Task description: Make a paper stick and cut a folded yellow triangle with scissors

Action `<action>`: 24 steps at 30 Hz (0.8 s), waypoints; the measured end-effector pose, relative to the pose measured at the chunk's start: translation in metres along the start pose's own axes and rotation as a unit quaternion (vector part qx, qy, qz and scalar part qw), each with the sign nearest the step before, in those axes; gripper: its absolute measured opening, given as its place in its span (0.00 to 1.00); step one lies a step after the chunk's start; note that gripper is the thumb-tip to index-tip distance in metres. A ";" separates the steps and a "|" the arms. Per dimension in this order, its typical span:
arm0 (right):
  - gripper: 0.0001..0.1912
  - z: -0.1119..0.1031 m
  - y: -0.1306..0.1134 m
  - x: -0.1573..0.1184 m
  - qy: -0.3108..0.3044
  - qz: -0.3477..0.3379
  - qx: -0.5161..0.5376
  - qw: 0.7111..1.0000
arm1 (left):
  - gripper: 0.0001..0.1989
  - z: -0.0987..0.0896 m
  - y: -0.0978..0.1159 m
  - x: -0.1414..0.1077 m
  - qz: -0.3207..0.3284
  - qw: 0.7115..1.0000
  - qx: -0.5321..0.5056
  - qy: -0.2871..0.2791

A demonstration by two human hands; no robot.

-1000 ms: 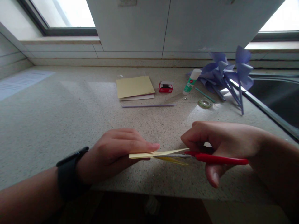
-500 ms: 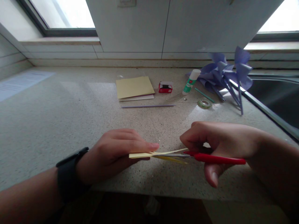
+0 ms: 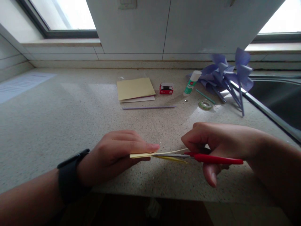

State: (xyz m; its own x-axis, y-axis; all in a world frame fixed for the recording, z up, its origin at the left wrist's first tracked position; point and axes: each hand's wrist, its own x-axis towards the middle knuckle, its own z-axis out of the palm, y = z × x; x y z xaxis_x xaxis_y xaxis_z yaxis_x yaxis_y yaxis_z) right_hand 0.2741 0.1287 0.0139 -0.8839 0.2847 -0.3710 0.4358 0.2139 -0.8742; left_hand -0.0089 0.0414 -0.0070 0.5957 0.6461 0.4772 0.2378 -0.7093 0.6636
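Observation:
Near the counter's front edge, my left hand pinches a folded piece of pale yellow paper, thumb on top and fingers beneath. My right hand grips red-handled scissors, with its thumb low and its fingers curled above the handles. The metal blades point left and lie between layers of the paper, whose slit end spreads apart toward my right hand. The blade tips reach close to my left thumb and are partly hidden by the paper.
Behind my hands are a stack of yellow paper, a purple stick, a small red box, a glue stick, a tape roll and a teal stick. Purple paper pinwheels lie beside the sink.
The scissors' handles and my right thumb have shifted slightly left and up, with the blades a little further into the paper. My left hand is almost still.

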 end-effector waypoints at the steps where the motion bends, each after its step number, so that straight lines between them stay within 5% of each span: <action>1: 0.28 0.000 0.000 0.000 0.004 0.004 -0.003 1.000 | 0.17 0.000 0.000 0.000 0.000 1.000 -0.003 0.000; 8: 0.29 -0.013 0.006 -0.012 0.026 -0.053 -0.061 0.996 | 0.16 0.000 -0.001 -0.002 -0.011 1.000 0.002 0.020; 14: 0.24 -0.014 0.015 -0.013 0.089 -0.069 0.097 0.989 | 0.13 0.001 -0.001 -0.003 -0.026 0.996 0.041 0.080; 20: 0.15 0.000 0.012 0.007 0.216 -0.124 0.141 0.958 | 0.12 0.002 -0.003 -0.005 -0.036 0.993 0.049 0.103; 24: 0.16 0.006 0.005 0.015 0.241 -0.152 0.182 0.941 | 0.12 0.003 -0.004 -0.005 -0.040 0.993 0.035 0.107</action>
State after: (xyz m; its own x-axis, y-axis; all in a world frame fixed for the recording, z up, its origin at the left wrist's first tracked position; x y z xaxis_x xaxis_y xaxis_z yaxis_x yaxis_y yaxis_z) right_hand 0.2619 0.1281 0.0018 -0.7405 0.6717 0.0226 0.0109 0.0457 -0.9989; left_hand -0.0110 0.0404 -0.0139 0.3987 0.7409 0.5404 0.3345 -0.6662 0.6665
